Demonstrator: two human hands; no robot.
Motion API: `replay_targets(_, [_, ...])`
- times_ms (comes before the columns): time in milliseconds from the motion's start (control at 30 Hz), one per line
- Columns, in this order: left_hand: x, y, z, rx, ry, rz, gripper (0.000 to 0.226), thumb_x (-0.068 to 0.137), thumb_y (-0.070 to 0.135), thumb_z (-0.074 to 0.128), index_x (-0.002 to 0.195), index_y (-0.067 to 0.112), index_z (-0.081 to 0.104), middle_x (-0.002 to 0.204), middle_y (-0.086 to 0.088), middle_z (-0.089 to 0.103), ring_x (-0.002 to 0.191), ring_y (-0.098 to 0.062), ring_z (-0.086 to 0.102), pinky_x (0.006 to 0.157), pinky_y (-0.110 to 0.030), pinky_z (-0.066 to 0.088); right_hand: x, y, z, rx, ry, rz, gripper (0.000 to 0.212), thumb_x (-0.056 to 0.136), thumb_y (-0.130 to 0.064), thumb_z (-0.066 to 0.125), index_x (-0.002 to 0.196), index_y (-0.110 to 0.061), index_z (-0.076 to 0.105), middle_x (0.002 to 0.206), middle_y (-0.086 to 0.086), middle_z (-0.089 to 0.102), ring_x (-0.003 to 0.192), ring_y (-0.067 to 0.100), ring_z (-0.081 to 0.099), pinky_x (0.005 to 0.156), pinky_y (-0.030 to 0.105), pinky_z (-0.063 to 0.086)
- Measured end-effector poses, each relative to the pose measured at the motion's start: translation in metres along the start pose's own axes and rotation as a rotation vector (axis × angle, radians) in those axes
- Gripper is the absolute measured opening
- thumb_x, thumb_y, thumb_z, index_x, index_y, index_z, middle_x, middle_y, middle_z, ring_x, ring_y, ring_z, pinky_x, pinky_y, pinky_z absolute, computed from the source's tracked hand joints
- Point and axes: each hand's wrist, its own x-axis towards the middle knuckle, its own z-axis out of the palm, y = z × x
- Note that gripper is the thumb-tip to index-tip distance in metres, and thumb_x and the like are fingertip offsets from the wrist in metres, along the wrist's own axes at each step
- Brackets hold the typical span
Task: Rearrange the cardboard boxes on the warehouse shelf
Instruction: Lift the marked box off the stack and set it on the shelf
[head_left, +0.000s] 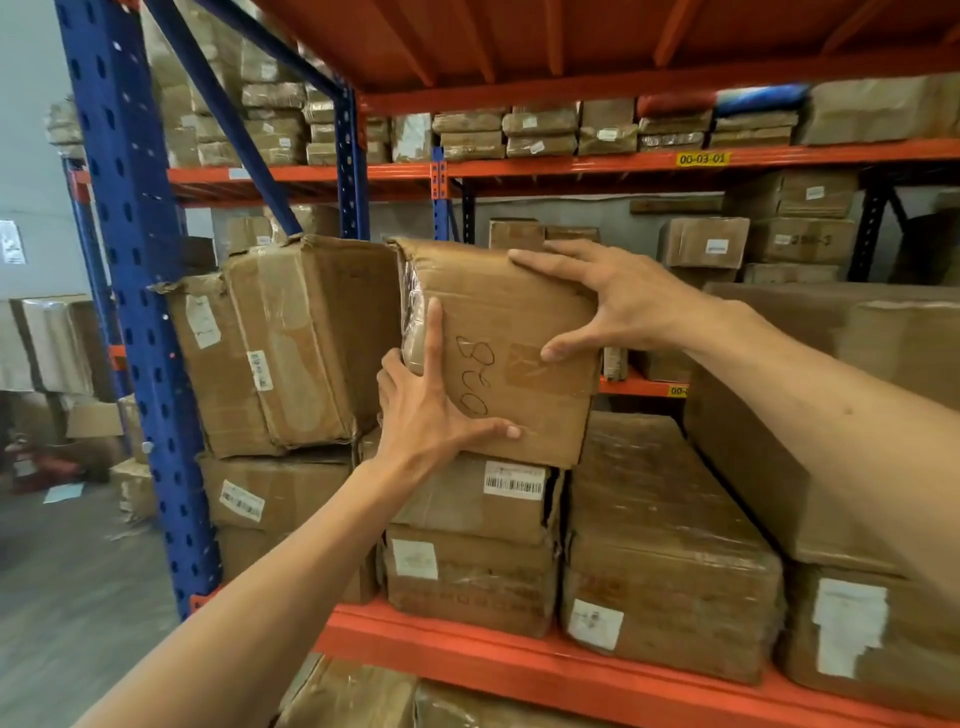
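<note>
A brown cardboard box with handwritten digits on its front is held tilted above a stack of two boxes on the orange shelf. My left hand grips its lower left corner, fingers spread across the front and the taped side. My right hand clamps its upper right corner, thumb on the front. A battered larger box leans right beside it on the left.
A long wrapped box lies to the right of the stack, with bigger boxes further right. A blue upright post stands at the left. An orange deck is overhead. Behind are more racks of parcels.
</note>
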Motion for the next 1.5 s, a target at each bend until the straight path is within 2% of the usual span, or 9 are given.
replay_targets(200, [0.027, -0.014, -0.005, -0.030, -0.122, 0.146, 0.146, 0.042, 0.081, 0.083, 0.151, 0.058, -0.012, 0.149, -0.009, 0.011, 0.138, -0.038, 0.016, 0.108, -0.070, 0.028, -0.036, 0.016, 0.017, 0.211, 0.112, 0.236, 0.104, 0.064, -0.080, 0.078, 0.141, -0.084, 0.008, 0.174, 0.006, -0.005, 0.156, 0.046, 0.010, 0.117, 0.067, 0.023])
replay_targets(333, [0.028, -0.024, -0.002, -0.105, -0.241, 0.061, 0.147, 0.045, 0.074, 0.087, 0.145, 0.063, -0.020, 0.162, -0.005, -0.011, 0.149, -0.040, 0.004, 0.114, -0.069, 0.019, -0.063, 0.029, 0.032, 0.357, 0.194, 0.319, 0.098, 0.073, -0.068, 0.082, 0.144, -0.080, 0.017, 0.168, -0.001, 0.017, 0.149, 0.036, 0.029, 0.114, 0.054, 0.033])
replay_targets(633, [0.054, 0.037, 0.014, 0.217, -0.399, 0.480, 0.105, 0.074, 0.072, 0.070, 0.148, 0.066, -0.004, 0.160, -0.005, 0.021, 0.136, -0.032, 0.034, 0.105, -0.060, 0.039, -0.151, 0.054, 0.086, 0.577, 0.375, 0.471, 0.105, 0.081, -0.054, 0.081, 0.148, -0.078, 0.003, 0.166, -0.002, 0.019, 0.142, 0.018, 0.029, 0.111, 0.048, 0.033])
replay_targets(1000, [0.067, 0.048, 0.054, 0.519, -0.592, 0.781, 0.088, 0.092, 0.058, 0.057, 0.145, 0.068, -0.013, 0.158, -0.013, 0.015, 0.134, -0.035, 0.037, 0.095, -0.053, 0.050, -0.193, 0.037, 0.157, 0.701, 0.585, 0.588, 0.083, 0.087, -0.049, 0.074, 0.144, -0.079, 0.022, 0.162, -0.018, 0.015, 0.143, 0.005, 0.026, 0.087, 0.003, 0.041])
replay_targets(1100, [0.073, 0.063, 0.061, 0.614, -0.593, 0.884, 0.090, 0.092, 0.055, 0.058, 0.143, 0.069, -0.015, 0.154, -0.014, 0.018, 0.131, -0.034, 0.039, 0.085, -0.046, 0.054, -0.205, 0.024, 0.188, 0.763, 0.656, 0.648, 0.086, 0.086, -0.055, 0.072, 0.149, -0.075, 0.017, 0.165, -0.011, 0.016, 0.144, 0.004, 0.037, 0.102, 0.021, 0.049])
replay_targets(1200, [0.078, 0.084, 0.075, 0.700, -0.597, 0.985, 0.095, 0.092, 0.051, 0.061, 0.142, 0.070, -0.017, 0.154, -0.015, 0.017, 0.135, -0.035, 0.032, 0.085, -0.043, 0.050, -0.216, 0.006, 0.222, 0.658, 0.645, 0.822, 0.089, 0.087, -0.064, 0.066, 0.154, -0.069, 0.009, 0.167, 0.000, 0.023, 0.109, -0.004, 0.066, 0.097, 0.049, 0.058])
replay_targets(1267, [0.078, 0.095, 0.087, 0.750, -0.604, 1.058, 0.096, 0.092, 0.053, 0.061, 0.142, 0.068, -0.019, 0.154, -0.016, 0.019, 0.136, -0.034, 0.030, 0.086, -0.043, 0.049, -0.220, -0.003, 0.235, 0.622, 0.671, 0.900, 0.090, 0.088, -0.064, 0.065, 0.155, -0.069, 0.006, 0.166, 0.004, 0.027, 0.094, 0.003, 0.072, 0.092, 0.050, 0.060])
replay_targets(1400, [0.080, 0.101, 0.092, 0.752, -0.633, 1.071, 0.096, 0.093, 0.054, 0.060, 0.142, 0.068, -0.021, 0.153, -0.017, 0.019, 0.136, -0.034, 0.030, 0.085, -0.041, 0.049, -0.221, -0.003, 0.217, 0.568, 0.667, 0.909, 0.089, 0.092, -0.049, 0.071, 0.156, -0.065, 0.011, 0.159, 0.008, 0.038, 0.086, -0.016, 0.064, 0.082, 0.013, 0.051])
replay_targets(1500, [0.075, 0.095, 0.093, 0.731, -0.629, 1.050, 0.098, 0.093, 0.050, 0.062, 0.145, 0.064, -0.020, 0.156, -0.017, 0.013, 0.141, -0.037, 0.022, 0.088, -0.044, 0.050, -0.219, 0.001, 0.174, 0.314, 0.667, 0.868, 0.074, 0.094, -0.057, 0.066, 0.157, -0.054, 0.027, 0.145, 0.010, 0.056, 0.111, 0.019, 0.066, 0.087, 0.035, 0.053])
